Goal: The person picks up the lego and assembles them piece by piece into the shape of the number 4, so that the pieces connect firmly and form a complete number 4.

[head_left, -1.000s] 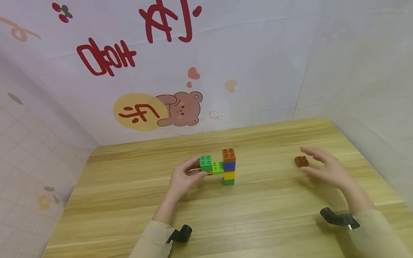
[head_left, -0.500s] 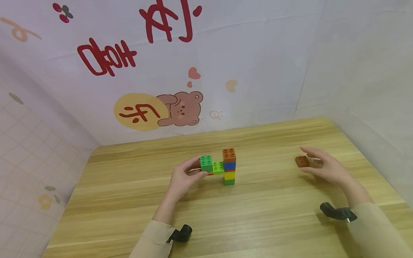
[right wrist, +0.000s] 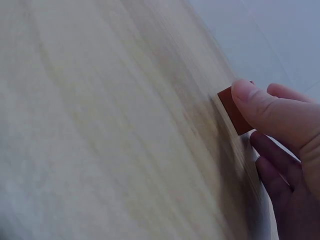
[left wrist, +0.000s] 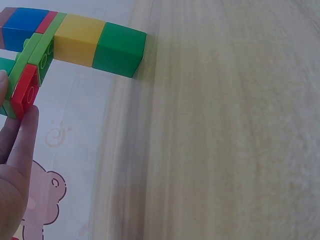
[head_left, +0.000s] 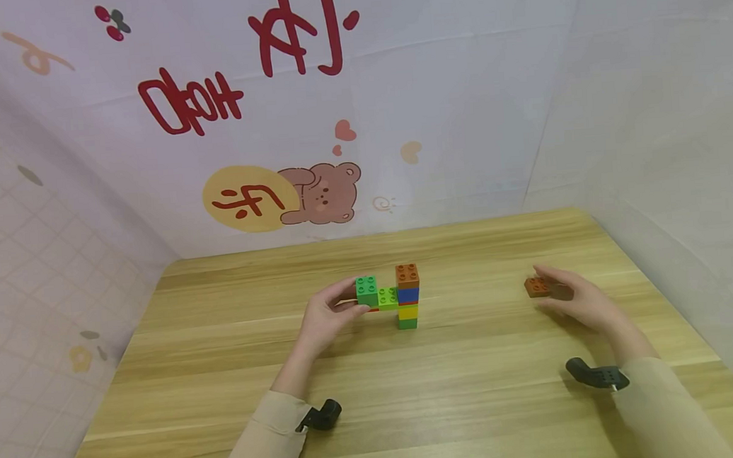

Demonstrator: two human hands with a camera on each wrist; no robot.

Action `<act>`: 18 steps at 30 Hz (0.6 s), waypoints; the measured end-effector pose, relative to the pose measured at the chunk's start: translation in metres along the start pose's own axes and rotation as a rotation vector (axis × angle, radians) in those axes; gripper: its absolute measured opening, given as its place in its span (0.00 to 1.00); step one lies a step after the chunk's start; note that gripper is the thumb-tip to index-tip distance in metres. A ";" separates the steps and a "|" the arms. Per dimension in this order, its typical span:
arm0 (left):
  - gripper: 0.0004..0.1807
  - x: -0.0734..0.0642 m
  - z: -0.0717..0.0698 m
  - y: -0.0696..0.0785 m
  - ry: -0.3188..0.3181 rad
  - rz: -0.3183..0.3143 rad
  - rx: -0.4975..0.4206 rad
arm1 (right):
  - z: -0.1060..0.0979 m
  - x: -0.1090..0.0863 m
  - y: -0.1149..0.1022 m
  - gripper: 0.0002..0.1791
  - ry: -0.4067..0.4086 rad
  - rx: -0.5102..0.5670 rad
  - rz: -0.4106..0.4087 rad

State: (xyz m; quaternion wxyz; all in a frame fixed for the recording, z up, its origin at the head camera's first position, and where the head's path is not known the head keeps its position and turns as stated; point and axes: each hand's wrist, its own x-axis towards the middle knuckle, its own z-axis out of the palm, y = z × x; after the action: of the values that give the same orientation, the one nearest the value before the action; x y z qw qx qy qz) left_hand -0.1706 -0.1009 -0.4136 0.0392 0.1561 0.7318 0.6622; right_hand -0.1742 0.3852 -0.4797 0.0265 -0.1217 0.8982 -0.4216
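My left hand [head_left: 325, 320] pinches the green top brick [head_left: 367, 293] on the side arm of a toy brick tower [head_left: 407, 304]. The tower is stacked upright in green, yellow, red, blue and brown; a lime-green piece [head_left: 387, 298] joins it to the arm. From below, the left wrist view shows a red brick [left wrist: 25, 92] under that arm, with fingertips right at it. To the right, a loose brown brick [head_left: 537, 287] lies on the table. Around it my right hand [head_left: 581, 303] is held with thumb and index finger on either side; in the right wrist view the thumb overlaps the brick.
The wooden table [head_left: 467, 392] ends at a white cloth wall [head_left: 462, 130] behind, printed with a bear and red characters. More cloth hangs along the left and right sides. A black camera mount [head_left: 596, 374] sits on the right wrist, another mount [head_left: 321, 415] on the left.
My right thumb and index finger have drawn closer together around the loose brown brick, and the right forearm has shifted slightly. The left hand and the tower look unchanged.
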 end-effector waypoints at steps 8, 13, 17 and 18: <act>0.27 0.001 0.000 0.000 -0.001 -0.004 -0.008 | 0.003 -0.002 0.000 0.40 0.025 0.005 0.057; 0.27 0.001 0.000 -0.002 -0.001 0.000 0.001 | 0.007 -0.004 0.002 0.36 0.063 -0.008 0.065; 0.27 0.001 0.000 -0.002 -0.001 0.006 0.001 | 0.009 -0.006 0.003 0.31 0.106 -0.025 0.050; 0.27 0.001 0.000 -0.002 0.000 0.007 0.001 | 0.010 -0.006 0.003 0.30 0.117 -0.028 0.042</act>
State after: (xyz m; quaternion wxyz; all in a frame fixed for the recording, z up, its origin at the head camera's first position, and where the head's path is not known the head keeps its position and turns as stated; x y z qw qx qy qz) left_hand -0.1719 -0.1008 -0.4155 0.0367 0.1587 0.7316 0.6620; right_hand -0.1674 0.3811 -0.4891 -0.0189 -0.0786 0.9063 -0.4148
